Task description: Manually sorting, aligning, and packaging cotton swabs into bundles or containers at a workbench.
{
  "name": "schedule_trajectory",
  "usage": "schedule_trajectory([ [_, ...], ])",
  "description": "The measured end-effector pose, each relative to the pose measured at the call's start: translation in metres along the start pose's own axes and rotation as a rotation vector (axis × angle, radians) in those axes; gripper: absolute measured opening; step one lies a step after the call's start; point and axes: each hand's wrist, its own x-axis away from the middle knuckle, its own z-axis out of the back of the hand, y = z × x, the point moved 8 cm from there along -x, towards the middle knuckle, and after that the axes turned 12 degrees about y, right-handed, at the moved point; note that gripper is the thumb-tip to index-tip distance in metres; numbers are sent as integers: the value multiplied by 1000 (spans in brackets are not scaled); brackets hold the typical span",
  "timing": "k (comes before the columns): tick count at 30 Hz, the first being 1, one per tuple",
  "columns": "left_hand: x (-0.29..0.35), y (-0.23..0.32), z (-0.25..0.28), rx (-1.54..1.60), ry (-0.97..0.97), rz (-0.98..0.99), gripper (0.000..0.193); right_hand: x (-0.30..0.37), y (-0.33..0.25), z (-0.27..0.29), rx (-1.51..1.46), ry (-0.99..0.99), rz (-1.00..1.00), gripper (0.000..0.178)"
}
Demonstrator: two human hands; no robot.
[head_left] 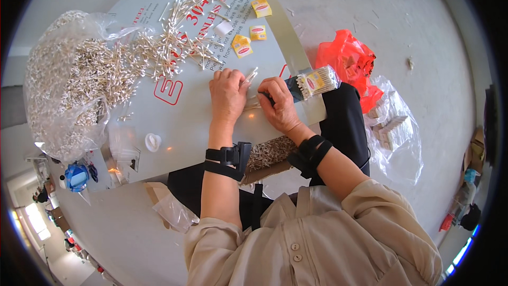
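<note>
My left hand (228,94) is closed over the table, with a few white-tipped cotton swabs (251,76) sticking out between its thumb and fingers. Close beside it, my right hand (280,107) has its fingers curled inward around something dark that is mostly hidden. To the right of that hand, a clear pack of cotton swabs (319,81) with a yellow label lies by the table edge, next to a dark flat piece (294,89). A heap of loose cotton swabs (174,42) spreads out ahead of my left hand.
A big clear bag of swabs (69,85) spills onto the table's left. Several yellow cards (257,33) lie farther ahead. A small white cup-like piece (153,142) sits near the front edge. A box of swabs (270,153) is below; red (344,55) and clear bags (394,132) stand right.
</note>
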Motion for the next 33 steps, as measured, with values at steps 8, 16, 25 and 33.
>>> schedule_trajectory([
  [8, 29, -26, 33, 71, 127, 71, 18, -4, 10, 6, -13, 58, -126, 27],
  [16, 48, -31, 42, -85, 45, 59, 19, -24, 6, -12, 320, -70, 162, 11],
  [25, 52, -34, 48, -4, 54, 62, 20, -31, 13, -17, 424, -120, 151, 4],
  [33, 54, -59, 54, -149, -89, 52, 18, -33, 16, -20, 471, -174, 127, 6],
])
